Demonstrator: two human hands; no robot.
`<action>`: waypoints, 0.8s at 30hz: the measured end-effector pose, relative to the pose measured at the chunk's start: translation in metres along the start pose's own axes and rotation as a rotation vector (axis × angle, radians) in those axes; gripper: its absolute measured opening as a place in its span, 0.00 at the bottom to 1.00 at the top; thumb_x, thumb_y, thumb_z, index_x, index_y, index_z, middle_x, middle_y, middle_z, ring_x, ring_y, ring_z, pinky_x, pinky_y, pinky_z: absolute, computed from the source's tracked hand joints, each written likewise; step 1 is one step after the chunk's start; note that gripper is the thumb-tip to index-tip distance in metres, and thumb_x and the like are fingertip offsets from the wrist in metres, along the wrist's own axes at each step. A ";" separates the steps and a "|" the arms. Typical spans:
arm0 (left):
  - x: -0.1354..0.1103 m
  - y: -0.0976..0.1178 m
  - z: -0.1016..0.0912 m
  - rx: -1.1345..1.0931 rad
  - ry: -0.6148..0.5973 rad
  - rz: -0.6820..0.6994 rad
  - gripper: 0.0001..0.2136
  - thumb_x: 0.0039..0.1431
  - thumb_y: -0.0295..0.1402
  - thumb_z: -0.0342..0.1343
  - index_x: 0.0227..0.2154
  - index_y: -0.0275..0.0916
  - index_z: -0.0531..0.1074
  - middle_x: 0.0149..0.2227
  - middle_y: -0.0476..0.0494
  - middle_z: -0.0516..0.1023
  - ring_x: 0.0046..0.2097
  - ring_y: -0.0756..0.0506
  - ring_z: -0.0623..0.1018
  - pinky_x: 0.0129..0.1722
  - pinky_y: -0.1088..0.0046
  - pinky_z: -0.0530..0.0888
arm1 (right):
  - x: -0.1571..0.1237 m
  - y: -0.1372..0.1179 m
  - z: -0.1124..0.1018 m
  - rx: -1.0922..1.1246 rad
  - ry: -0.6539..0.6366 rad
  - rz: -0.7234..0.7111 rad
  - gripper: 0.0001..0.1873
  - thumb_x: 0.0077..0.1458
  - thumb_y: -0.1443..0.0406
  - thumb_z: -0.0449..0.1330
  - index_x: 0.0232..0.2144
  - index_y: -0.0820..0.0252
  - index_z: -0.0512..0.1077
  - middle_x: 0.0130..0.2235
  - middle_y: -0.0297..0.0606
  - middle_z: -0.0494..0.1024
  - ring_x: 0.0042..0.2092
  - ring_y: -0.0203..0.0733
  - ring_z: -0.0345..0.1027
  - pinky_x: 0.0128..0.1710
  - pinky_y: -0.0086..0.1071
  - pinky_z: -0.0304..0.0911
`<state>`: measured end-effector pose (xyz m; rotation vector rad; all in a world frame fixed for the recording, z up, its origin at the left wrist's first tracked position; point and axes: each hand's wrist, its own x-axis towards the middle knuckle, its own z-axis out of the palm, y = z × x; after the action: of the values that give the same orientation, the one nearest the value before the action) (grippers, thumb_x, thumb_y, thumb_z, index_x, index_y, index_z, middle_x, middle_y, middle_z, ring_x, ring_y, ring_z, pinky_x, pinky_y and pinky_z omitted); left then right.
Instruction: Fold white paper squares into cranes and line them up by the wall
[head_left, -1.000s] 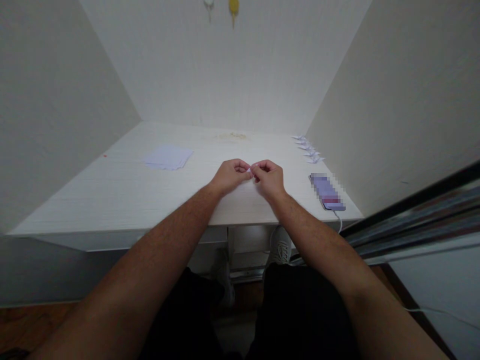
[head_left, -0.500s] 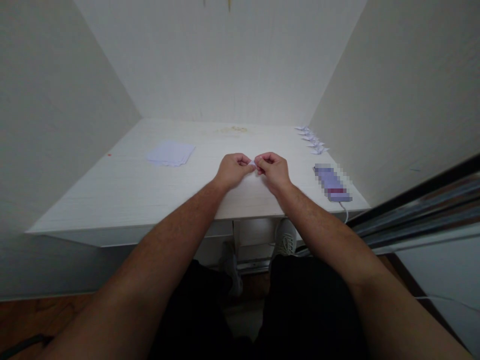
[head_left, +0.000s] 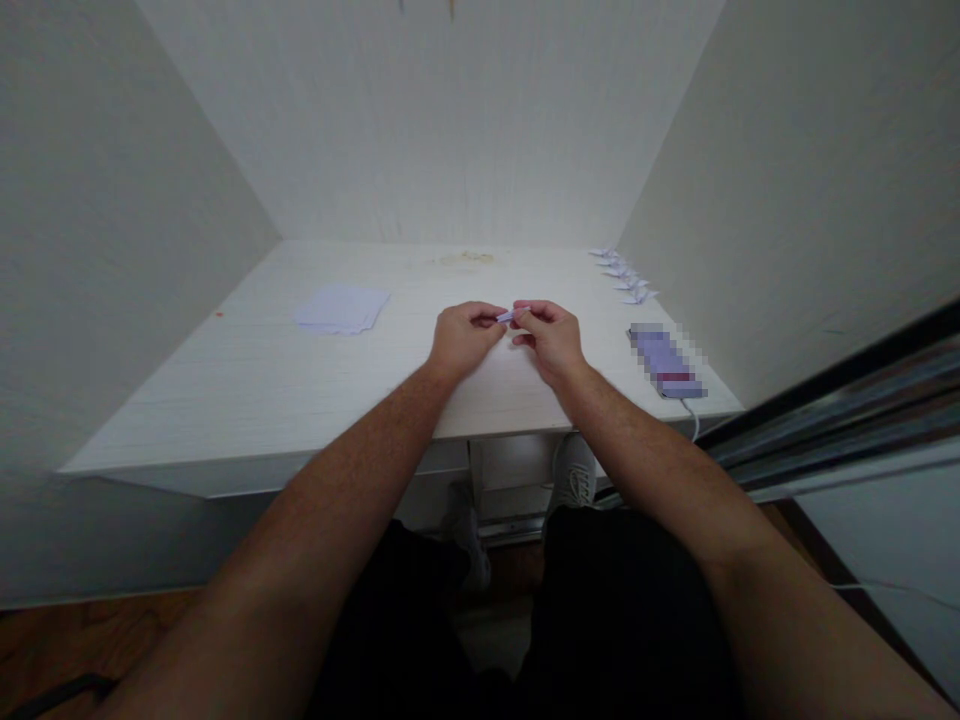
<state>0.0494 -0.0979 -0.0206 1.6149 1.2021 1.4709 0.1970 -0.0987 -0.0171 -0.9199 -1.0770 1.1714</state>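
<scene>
A small piece of folded white paper is pinched between my two hands, just above the white desk near its front middle. My left hand is closed on the paper's left end, thumb and fingers together. On the other end, my right hand grips it with thumb and forefinger, the lower fingers curled beneath. Much of the paper is hidden by my fingertips. A stack of white paper sheets lies to the left. Several folded paper cranes stand in a row at the back right.
The white desk is enclosed by walls at the back and both sides. A phone with a white cable lies near the right edge. A small orange-red speck shows at the left. My legs and shoes are below the desk.
The folded paper now shows as a narrow strip between my fingertips. My right-hand fingers have shifted slightly, with the lower ones more apart from the thumb. The view has tilted a little.
</scene>
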 end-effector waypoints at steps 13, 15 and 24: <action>-0.001 0.013 -0.002 -0.123 0.006 -0.115 0.06 0.49 0.24 0.63 0.30 0.35 0.83 0.26 0.44 0.82 0.29 0.49 0.81 0.33 0.73 0.76 | 0.001 0.001 0.000 0.006 -0.007 0.004 0.14 0.42 0.63 0.70 0.35 0.59 0.78 0.33 0.34 0.81 0.32 0.35 0.73 0.27 0.29 0.71; 0.000 0.012 -0.001 -0.147 0.006 -0.124 0.06 0.48 0.24 0.63 0.30 0.35 0.83 0.26 0.44 0.82 0.29 0.49 0.81 0.33 0.73 0.76 | 0.001 0.001 0.000 -0.005 -0.010 0.006 0.14 0.42 0.64 0.69 0.36 0.59 0.78 0.33 0.33 0.82 0.32 0.35 0.74 0.27 0.29 0.72; 0.001 0.007 0.000 -0.210 0.006 -0.163 0.05 0.48 0.27 0.64 0.30 0.33 0.82 0.26 0.43 0.82 0.28 0.49 0.80 0.33 0.72 0.77 | 0.001 0.000 0.001 -0.006 -0.017 0.001 0.13 0.43 0.65 0.69 0.36 0.59 0.78 0.33 0.34 0.82 0.32 0.35 0.73 0.26 0.28 0.71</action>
<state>0.0508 -0.0992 -0.0138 1.3415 1.1138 1.4469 0.1957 -0.0981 -0.0170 -0.9168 -1.0948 1.1790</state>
